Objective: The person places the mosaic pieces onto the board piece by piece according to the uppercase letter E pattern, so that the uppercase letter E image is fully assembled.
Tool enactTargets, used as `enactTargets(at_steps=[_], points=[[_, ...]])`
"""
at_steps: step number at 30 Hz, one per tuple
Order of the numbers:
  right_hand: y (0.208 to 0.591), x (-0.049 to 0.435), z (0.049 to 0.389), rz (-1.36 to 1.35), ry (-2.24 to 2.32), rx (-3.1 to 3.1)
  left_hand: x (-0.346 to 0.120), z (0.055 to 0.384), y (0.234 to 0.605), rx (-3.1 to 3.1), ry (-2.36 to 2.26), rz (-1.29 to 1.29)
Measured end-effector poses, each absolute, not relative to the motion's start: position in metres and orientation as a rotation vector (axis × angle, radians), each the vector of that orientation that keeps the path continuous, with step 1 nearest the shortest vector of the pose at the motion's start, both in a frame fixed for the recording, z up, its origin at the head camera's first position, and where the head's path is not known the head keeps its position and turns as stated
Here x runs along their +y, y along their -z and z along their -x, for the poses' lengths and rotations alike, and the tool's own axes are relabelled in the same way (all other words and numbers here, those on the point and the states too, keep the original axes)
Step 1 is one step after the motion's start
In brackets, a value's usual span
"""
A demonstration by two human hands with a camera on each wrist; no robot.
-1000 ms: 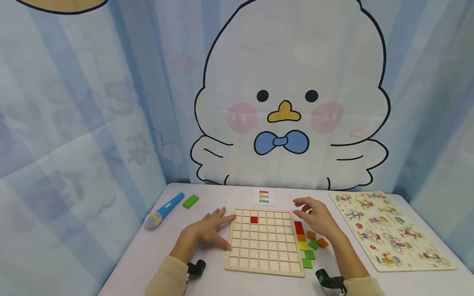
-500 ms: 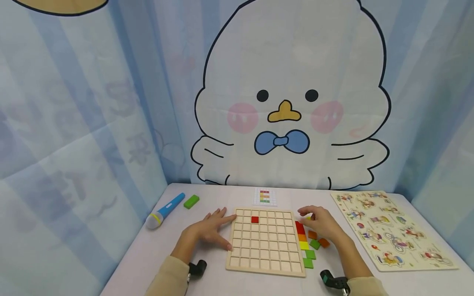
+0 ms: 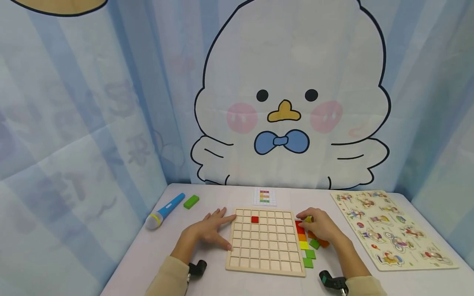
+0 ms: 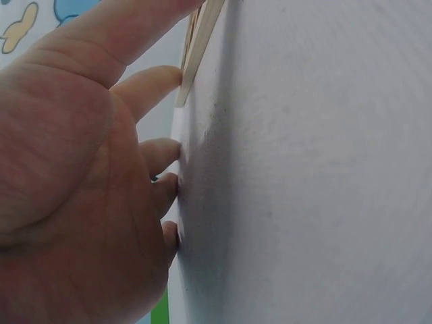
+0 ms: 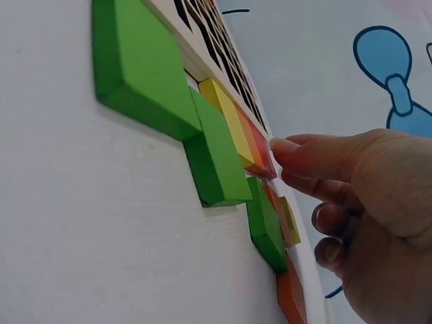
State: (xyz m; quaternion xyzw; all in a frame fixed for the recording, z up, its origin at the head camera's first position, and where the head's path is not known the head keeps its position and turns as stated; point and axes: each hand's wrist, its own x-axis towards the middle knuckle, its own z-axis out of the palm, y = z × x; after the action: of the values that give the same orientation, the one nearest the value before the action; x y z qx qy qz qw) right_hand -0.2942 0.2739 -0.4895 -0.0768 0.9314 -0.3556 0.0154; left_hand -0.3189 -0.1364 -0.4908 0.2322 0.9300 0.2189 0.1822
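A wooden grid board lies on the table, with a red square in one of its upper cells. My left hand is spread at the board's left side, thumb and index fingertips against its edge; the other fingers rest on the table in the left wrist view. Over the red block by the board's right edge is my right hand, its thumb and index finger slightly apart at the block's far end. Orange and yellow blocks line up with the red one.
Green blocks and orange blocks lie right of the board, with a yellow one partly behind the right hand. A pattern card is behind the board. A picture board lies right; a toy microphone and green block lie left.
My right hand has come down and toward me from beyond the board's upper right corner to the red block. My left hand has stayed at the board's edge.
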Motion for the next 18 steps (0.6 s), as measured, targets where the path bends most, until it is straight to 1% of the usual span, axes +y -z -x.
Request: enactTargets(at_steps=[18], points=[[0.4884, 0.2671, 0.2936, 0.279, 1.024, 2.889, -0.1359, 0.3192, 0.4897, 2.626, -0.618, -0.650]])
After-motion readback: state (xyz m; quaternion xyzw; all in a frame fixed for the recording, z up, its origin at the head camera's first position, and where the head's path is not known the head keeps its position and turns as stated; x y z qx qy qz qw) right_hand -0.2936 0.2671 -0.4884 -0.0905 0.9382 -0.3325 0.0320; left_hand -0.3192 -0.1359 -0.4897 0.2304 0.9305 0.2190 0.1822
